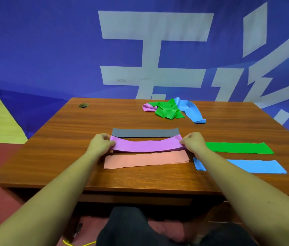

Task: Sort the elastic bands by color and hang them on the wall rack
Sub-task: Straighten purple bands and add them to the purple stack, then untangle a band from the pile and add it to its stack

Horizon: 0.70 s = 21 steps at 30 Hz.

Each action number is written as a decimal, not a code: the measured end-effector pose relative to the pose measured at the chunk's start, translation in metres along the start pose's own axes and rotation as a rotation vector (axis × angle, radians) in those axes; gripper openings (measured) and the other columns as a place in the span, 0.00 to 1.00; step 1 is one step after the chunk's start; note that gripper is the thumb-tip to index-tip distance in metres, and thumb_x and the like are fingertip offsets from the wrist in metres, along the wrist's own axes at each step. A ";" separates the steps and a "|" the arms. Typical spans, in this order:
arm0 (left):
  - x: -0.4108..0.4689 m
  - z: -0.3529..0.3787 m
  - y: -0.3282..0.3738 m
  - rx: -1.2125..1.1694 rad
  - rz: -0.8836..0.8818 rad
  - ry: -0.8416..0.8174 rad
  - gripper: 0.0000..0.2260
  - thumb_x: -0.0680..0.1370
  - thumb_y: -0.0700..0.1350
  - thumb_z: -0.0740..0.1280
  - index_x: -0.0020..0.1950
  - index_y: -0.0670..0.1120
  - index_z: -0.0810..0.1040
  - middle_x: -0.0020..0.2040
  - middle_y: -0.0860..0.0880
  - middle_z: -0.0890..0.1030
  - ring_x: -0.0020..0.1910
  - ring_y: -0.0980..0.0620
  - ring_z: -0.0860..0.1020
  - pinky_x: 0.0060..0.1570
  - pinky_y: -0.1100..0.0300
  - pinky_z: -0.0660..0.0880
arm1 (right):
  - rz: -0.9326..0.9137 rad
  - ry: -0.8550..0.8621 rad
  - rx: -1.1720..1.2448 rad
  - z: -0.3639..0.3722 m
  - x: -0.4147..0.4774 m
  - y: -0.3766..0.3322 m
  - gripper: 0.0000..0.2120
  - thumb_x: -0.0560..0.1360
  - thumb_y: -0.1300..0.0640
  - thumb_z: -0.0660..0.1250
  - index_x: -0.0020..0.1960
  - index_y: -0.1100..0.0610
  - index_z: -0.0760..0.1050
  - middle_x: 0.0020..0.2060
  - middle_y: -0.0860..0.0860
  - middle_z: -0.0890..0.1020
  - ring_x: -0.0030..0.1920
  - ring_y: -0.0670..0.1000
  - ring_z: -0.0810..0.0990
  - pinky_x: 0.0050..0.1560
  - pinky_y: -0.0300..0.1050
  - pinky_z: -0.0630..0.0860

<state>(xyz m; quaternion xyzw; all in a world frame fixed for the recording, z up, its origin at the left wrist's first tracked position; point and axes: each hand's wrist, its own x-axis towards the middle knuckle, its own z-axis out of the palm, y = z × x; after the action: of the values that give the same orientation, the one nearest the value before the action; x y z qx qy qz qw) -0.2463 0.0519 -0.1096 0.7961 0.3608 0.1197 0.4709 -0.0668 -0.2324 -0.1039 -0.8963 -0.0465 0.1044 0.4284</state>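
The left hand [102, 142] pinched one end of the purple band [147, 145] in curled fingers, the band stretched over the desk [60, 148] between the grey band [144, 132] and the salmon band [146, 159], while the right hand [194, 143] pinched the other end likewise.

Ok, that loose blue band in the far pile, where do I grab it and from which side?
Pinch the loose blue band by its free tail, coming from the right. That end trails out on the table, clear of the crumpled green band; its far end sits against the green, so grabbing there would likely drag the tangle.
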 end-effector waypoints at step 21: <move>0.018 0.023 -0.008 0.479 0.362 0.173 0.04 0.76 0.45 0.65 0.49 0.47 0.79 0.49 0.47 0.70 0.56 0.47 0.68 0.53 0.56 0.69 | -0.367 0.112 -0.423 0.015 0.018 0.014 0.04 0.74 0.59 0.65 0.46 0.56 0.78 0.46 0.56 0.77 0.51 0.56 0.75 0.48 0.48 0.73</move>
<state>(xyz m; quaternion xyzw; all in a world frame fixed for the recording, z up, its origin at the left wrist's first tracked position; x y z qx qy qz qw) -0.2248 0.0517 -0.1308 0.9226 0.2697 0.1805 0.2087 -0.0522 -0.2267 -0.1263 -0.9468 -0.2050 -0.0363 0.2454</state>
